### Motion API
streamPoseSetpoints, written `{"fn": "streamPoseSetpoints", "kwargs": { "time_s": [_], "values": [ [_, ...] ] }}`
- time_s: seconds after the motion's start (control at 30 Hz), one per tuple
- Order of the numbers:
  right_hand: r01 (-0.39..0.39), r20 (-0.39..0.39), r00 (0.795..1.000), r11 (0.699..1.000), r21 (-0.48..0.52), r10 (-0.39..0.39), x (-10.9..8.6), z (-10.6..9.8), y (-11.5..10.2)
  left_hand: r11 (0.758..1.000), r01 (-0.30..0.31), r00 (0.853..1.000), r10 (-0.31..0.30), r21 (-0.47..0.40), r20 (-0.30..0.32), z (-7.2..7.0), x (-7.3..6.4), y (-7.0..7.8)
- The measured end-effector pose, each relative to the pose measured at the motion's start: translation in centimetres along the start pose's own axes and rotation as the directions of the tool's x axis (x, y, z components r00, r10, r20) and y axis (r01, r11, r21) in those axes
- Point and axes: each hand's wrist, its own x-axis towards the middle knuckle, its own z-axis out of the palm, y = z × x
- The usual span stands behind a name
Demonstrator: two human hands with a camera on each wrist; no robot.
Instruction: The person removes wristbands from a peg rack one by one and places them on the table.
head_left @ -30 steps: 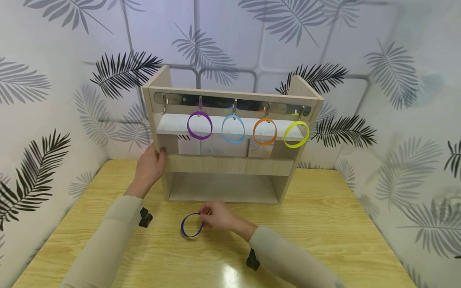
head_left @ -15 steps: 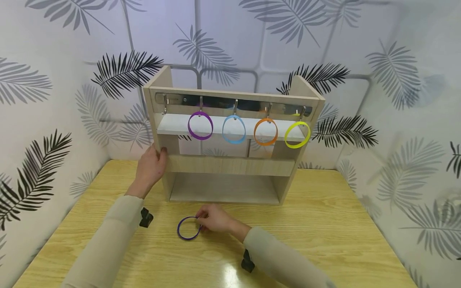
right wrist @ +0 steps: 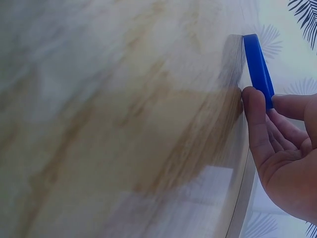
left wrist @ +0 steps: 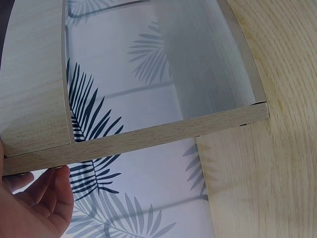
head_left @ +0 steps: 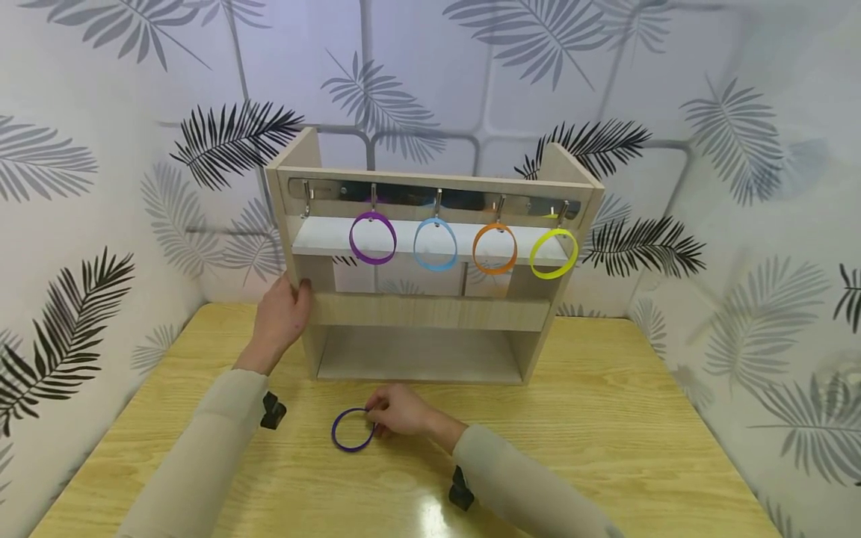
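Leaf-patterned wall [head_left: 430, 82] fills the back and both flanks, and up against it runs the wood-grain counter [head_left: 605, 433], spreading out left, right and forward of a pale wooden shelf unit [head_left: 430, 311]. Across its top front goes a metal hook rail [head_left: 471, 199]. The left hand [head_left: 282, 310] grips the unit's left upright, thumb in front, other fingers mostly tucked out of sight behind. And here's the right hand [head_left: 403, 411], low before the unit's bottom edge, fingers pinching a dark violet ring [head_left: 334, 433] by its right side! Whether that ring touches the counter is hard to tell; the right wrist view catches only a blue-looking band, partly covered by fingers. Overhead, hanging in a row: purple ring [head_left: 375, 261], light blue ring [head_left: 436, 267], orange ring [head_left: 495, 270], yellow ring [head_left: 553, 274], all dangling before the white inner shelf [head_left: 323, 233].
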Motion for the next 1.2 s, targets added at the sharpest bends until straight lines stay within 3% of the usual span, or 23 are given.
{"fn": "streamPoseSetpoints", "kwargs": {
  "time_s": [0.53,0.83,1.0,1.2],
  "values": [
    [0.001,-0.001,1.0,0.998,-0.06,-0.002,-0.2,0.1,0.1,1.0,-0.004,1.0,0.004,0.005,0.002,0.1,-0.1,-0.2],
    [-0.01,0.006,1.0,1.0,-0.014,0.01,-0.5,-0.3,-0.1,1.0,-0.002,1.0,0.002,0.005,-0.007,0.2,-0.1,-0.2],
    [0.042,0.005,0.999,0.999,0.013,-0.042,-1.1,-1.0,-0.7,1.0,-0.012,1.0,0.012,0.0,-0.007,0.2,-0.1,-0.2],
    [0.114,0.015,0.993,0.993,-0.025,-0.114,-2.7,-2.7,-1.6,1.0,-0.016,1.0,0.016,0.004,-0.016,0.2,0.0,-0.1]
  ]
}}
